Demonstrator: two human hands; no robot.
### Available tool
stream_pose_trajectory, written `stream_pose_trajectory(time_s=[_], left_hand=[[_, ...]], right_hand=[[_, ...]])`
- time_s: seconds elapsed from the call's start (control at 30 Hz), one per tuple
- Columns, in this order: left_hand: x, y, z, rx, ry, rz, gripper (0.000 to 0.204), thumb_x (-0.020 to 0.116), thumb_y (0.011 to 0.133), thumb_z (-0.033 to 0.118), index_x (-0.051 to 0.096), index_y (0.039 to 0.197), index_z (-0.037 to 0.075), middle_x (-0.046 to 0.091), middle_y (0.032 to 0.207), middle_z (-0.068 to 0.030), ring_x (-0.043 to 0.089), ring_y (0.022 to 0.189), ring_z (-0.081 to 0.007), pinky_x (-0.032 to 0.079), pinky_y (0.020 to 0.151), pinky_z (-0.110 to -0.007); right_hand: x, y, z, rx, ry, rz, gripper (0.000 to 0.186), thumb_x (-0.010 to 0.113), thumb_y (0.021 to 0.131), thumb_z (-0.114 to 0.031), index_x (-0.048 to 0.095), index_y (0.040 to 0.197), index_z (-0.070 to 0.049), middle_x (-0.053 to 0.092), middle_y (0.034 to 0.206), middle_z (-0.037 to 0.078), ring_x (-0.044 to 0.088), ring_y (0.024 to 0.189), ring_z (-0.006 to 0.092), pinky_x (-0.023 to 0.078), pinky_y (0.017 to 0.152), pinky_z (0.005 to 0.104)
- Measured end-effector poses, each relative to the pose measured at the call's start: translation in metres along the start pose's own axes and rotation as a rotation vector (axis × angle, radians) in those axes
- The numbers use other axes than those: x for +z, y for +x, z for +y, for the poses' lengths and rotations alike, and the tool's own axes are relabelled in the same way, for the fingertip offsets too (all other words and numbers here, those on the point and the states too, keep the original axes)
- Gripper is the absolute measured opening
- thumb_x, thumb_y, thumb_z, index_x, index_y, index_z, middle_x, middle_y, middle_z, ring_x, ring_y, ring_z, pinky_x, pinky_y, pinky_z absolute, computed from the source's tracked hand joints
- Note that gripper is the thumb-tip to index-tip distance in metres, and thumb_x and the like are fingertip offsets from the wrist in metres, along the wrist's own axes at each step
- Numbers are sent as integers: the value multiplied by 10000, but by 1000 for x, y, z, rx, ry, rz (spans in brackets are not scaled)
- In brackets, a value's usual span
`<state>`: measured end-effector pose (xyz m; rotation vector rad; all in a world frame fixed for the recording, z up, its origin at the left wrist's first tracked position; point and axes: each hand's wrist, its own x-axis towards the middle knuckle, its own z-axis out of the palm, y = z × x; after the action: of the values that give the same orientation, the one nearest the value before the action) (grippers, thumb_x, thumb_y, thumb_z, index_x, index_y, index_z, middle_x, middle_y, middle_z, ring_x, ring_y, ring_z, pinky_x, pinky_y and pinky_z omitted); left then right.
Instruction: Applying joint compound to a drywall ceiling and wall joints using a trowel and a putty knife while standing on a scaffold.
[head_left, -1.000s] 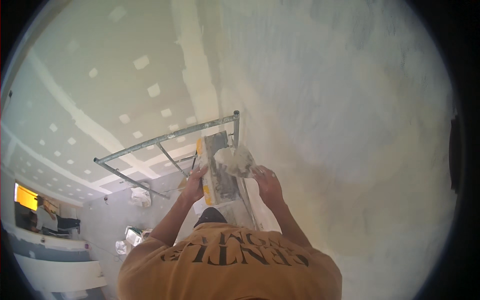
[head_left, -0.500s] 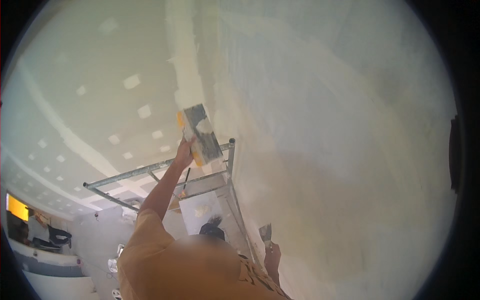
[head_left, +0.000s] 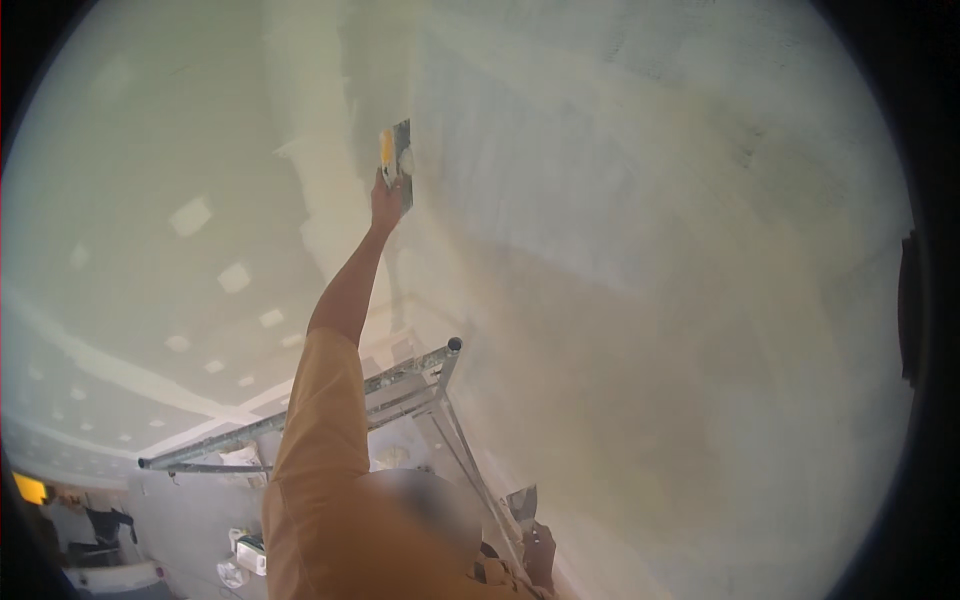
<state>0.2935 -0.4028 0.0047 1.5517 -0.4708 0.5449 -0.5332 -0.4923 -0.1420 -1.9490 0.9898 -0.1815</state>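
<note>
1. This is a room under building or renovation work.
2. Pale filler patches [head_left: 234, 277] dot the boarding at 9 o'clock; a long filled seam [head_left: 310, 50] runs at 11.
3. The wall [head_left: 700, 300] at 3 o'clock is blotchy.
4. A metal scaffold frame [head_left: 220, 433] stands at 8.

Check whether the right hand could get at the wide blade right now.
Probably not: the wide blade is held high by the left hand, while the right hand is low, gripping a small putty knife. Nothing visible blocks the space between; distance looks like the obstacle.
</note>
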Motion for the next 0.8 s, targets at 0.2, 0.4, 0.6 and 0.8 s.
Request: stream_pose_trajectory(time_s=[0.2,0.4,0.6,0.8], left_hand=[[44,33,-34,-16,90,-40,631,593,984,206,344,1479,-94,616,1241,-341,607,1190,-445,472,996,-437],[61,23,-37,-127,-140,-296,720,542,889,16,260,1550,-12,482,1469,-258,508,1340,-367,417,1074,-390],[78,-57,8,-232,-113,-294,805,532,856,-16,178,1578,-7,399,1540,-256,384,1441,-374,332,1169,-401],[100,-185,95,-220,-82,-304,855,581,821,-58,190,1578,4,285,1605,-235,264,1500,-368,246,1222,-403]], right_hand=[[18,7,-12,62,14,-51,253,628,867,-63,660,1097,37,647,943,227,659,848,354,523,721,424],[25,19,-12,-89,11,-41,246,626,880,-67,646,1094,53,652,927,223,671,816,346,535,705,429],[28,28,19,-74,59,-31,291,659,881,-81,649,1143,45,660,960,218,681,843,343,529,732,422],[7,16,60,-281,15,16,304,618,914,-107,637,1199,-5,662,888,178,668,732,257,520,662,374]])
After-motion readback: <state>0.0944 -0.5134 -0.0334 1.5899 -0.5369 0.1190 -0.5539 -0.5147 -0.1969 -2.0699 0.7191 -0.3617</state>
